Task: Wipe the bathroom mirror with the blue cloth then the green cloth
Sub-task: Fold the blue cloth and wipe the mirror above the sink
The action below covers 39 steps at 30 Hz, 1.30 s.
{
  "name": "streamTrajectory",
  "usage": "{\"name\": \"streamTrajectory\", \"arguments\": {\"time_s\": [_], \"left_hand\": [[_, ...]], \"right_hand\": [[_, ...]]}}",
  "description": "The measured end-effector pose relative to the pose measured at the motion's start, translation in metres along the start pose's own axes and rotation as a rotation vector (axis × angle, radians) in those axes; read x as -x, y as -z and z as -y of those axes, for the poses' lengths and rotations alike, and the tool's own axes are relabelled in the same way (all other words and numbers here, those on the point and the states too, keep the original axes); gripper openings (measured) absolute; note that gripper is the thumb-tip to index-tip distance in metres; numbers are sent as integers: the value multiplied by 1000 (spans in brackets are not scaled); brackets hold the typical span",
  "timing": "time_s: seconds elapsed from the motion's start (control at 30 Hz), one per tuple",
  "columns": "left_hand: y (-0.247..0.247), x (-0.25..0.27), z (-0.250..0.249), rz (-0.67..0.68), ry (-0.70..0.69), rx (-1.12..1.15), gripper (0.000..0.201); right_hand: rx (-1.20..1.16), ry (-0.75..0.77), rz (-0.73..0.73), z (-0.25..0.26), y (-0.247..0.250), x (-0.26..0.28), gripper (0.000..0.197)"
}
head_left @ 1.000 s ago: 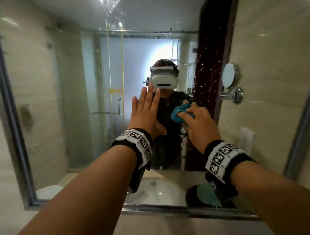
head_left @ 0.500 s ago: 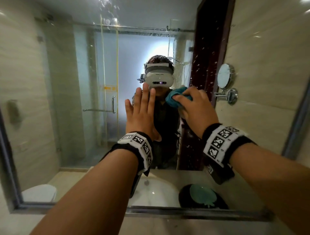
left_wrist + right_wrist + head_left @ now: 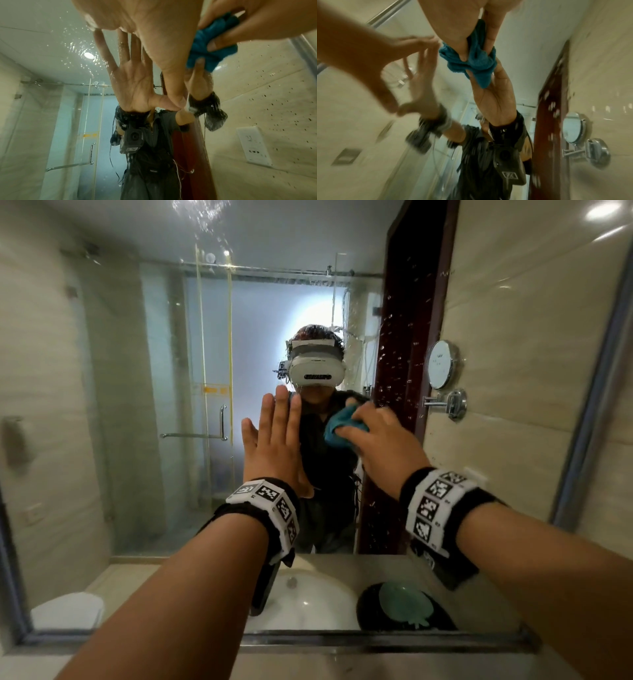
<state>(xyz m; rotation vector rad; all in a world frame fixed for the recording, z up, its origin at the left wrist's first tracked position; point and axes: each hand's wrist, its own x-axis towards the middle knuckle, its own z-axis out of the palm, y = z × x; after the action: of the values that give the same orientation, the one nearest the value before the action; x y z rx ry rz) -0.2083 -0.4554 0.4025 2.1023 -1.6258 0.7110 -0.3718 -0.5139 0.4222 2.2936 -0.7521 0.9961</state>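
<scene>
The bunched blue terry cloth (image 3: 342,429) sits at the centre of the head view, pressed to the large framed wall mirror (image 3: 102,371). Your right hand (image 3: 383,440) pinches it, thumb and fingers curled round the folds, as the right wrist view shows (image 3: 471,59). Just left of it, your left hand (image 3: 274,440) lies flat on the glass, fingers straight and close together, thumb splayed. Water droplets (image 3: 397,371) speckle the mirror right of the cloth and near the top. In the lower centre the glass reflects a white basin (image 3: 308,601); a round chrome shaving mirror (image 3: 442,364) shows at the right.
</scene>
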Motion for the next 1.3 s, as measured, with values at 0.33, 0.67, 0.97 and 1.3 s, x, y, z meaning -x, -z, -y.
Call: {"name": "streamTrajectory", "arguments": {"time_s": [0.33,0.67,0.97,1.3], "left_hand": [[30,-4,-6,17,18,13,117],[109,-91,-9,-165,-98,-78,137],[122,-135,-17,-197,-106,-44,144],[125,-133,-28,-134,-35,-46,153]], "right_hand": [[-47,-134,-96,-14,8,-26,42],[-57,-135,-207,-51,66,-97,40],[-47,-87,-386,-58,69,-112,45],[46,26,-156,-70,85,-116,37]]}}
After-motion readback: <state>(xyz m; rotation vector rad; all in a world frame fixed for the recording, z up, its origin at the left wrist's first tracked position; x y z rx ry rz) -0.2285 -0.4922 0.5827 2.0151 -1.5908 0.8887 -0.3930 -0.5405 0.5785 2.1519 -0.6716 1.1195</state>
